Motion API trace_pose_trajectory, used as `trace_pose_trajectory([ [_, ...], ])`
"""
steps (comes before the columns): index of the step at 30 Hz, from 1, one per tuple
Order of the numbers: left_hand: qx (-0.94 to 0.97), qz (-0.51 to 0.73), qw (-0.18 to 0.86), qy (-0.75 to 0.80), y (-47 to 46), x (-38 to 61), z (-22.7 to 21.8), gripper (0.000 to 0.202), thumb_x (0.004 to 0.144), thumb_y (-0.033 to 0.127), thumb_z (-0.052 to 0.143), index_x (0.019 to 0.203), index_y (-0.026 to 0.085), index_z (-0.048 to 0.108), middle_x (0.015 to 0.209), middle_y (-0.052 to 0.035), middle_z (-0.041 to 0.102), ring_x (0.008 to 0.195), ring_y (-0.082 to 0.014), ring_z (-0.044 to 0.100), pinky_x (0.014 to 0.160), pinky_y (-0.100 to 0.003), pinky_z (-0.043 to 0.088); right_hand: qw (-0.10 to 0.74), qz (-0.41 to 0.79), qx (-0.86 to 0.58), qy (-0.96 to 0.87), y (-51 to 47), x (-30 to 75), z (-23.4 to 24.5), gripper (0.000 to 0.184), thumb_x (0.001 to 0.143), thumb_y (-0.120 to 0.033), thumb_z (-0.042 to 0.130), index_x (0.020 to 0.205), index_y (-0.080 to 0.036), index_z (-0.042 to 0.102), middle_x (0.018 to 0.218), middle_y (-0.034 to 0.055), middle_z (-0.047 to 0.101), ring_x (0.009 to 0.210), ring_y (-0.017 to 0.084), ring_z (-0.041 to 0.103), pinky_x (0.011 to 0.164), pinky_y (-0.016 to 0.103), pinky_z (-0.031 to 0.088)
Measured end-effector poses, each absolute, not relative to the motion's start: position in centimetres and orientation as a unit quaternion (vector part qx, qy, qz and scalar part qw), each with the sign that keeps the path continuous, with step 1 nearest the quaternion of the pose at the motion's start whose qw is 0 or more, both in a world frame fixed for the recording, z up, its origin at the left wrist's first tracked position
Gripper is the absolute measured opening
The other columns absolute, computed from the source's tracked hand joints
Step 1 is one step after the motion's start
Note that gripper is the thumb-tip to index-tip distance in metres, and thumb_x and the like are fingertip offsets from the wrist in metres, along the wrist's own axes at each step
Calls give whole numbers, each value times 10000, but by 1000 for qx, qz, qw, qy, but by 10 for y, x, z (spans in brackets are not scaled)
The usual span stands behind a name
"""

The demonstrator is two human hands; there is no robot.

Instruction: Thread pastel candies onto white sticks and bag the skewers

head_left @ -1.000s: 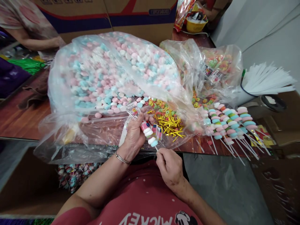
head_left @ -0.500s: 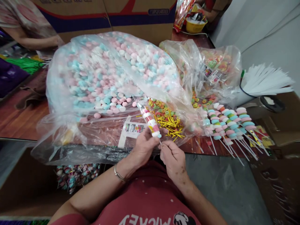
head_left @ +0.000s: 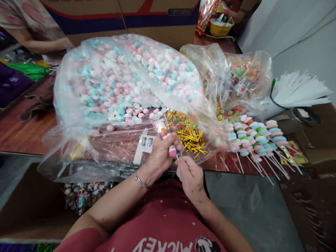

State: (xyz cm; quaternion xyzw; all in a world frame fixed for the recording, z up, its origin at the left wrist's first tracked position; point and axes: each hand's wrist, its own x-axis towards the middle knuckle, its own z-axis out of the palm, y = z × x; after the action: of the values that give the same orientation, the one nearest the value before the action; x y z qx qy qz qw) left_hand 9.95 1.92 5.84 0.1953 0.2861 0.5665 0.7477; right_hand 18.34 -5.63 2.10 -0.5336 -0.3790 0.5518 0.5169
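My left hand (head_left: 162,153) is wrapped round a marshmallow skewer (head_left: 161,128) in a clear printed wrapper, held over the table's front edge. Below it, my right hand (head_left: 191,176) pinches the white stick at the skewer's lower end. Just beyond my hands lies a pile of gold twist ties (head_left: 193,140), with small ring gummies (head_left: 181,119) behind it. A big clear bag of pink, blue and white marshmallows (head_left: 126,80) spreads across the table, some spilling from its mouth.
Unwrapped marshmallow skewers (head_left: 258,136) lie at the right table edge. Behind them stands a container of white sticks (head_left: 301,89). A bag of gummy rings (head_left: 248,71) is at back right. A carton (head_left: 28,206) holding wrapped skewers sits below left. Another person's arm (head_left: 47,45) shows at far left.
My left hand has moved up and closed round the wrapped skewer, covering its middle. My right hand has shifted slightly left, still pinching the stick end.
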Motion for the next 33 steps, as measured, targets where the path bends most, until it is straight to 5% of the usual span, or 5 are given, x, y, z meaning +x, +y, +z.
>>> trace_pose_trajectory([
  [10,224,581,714,321,20,93,52,395,647,349,859,864,150,596,582,59,554,529,-100,575,539,-216,453,448,499,-550,-497,-62,195,29,239,923,-393,485,828,-192,572,511,-71,464,477,77,422,509,214,360],
  [16,293,533,722,330,1,106,43,320,814,461,696,888,154,642,497,42,517,660,-175,652,693,-284,513,480,484,-556,-475,-57,187,28,285,913,-431,458,765,-199,531,513,-73,395,449,73,344,436,212,299],
  [20,427,524,644,359,-9,103,39,343,867,489,619,786,159,667,828,-61,683,892,-188,641,849,-286,498,507,488,-547,-454,-54,181,27,312,899,-446,469,692,-212,463,503,-79,359,435,64,297,405,201,260],
  [25,465,418,674,393,-14,93,37,348,930,487,499,890,178,654,790,-4,633,482,-76,490,486,-207,433,484,467,-543,-503,-54,188,28,319,951,-401,394,716,-210,493,500,-71,398,426,75,358,414,206,303],
  [33,502,448,567,475,-9,89,41,355,916,464,500,747,171,605,750,-18,615,737,-152,560,739,-264,476,385,58,-564,-728,-38,214,65,380,968,-429,431,1095,-142,645,907,111,649,842,228,531,811,387,447],
])
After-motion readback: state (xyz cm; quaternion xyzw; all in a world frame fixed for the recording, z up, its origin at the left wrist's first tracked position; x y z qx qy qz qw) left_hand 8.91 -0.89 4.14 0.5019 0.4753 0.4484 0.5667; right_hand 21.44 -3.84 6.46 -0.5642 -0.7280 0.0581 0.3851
